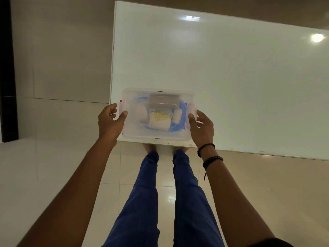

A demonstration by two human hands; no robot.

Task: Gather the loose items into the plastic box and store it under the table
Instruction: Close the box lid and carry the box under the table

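A clear plastic box (131, 130) with its lid on and red side clips sits at the near left corner of the white table (222, 77). Through the lid I see several items: white rolls, a blue sheet, a grey block and a yellowish packet. My left hand (110, 122) grips the box's left end, thumb on the lid by the red clip. On the opposite end, my right hand (202, 128) holds the box with its thumb on the lid edge.
The table's near edge runs just in front of my bare feet and blue trousers. Glossy tiled floor (53, 157) lies to the left and around me. A dark doorframe (7, 68) stands at the far left. Black bracelets circle my right wrist.
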